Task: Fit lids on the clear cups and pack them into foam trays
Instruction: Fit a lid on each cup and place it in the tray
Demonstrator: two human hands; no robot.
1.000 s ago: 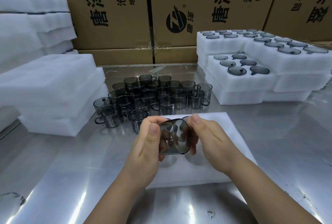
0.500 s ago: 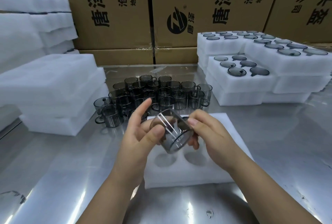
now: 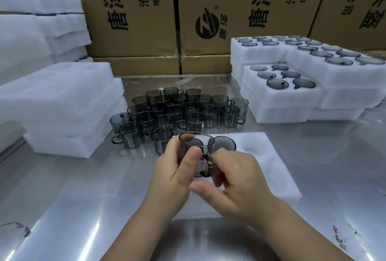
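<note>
Hands (image 3: 208, 181) around upright cup (image 3: 196, 152)

Bare forearms (image 3: 292, 229) (apparently no sleeves)

cup in your hands (image 3: 196, 152): smoky grey, see-through, darker handle
loose cups (image 3: 183, 110): same smoky grey tint
foam tray (image 3: 269, 168): plain white
packed trays (image 3: 288, 95): white too, grey circles on top
boxes (image 3: 133, 9): tan cardboard, black print and logo
table (image 3: 73, 187): shiny silver
</note>
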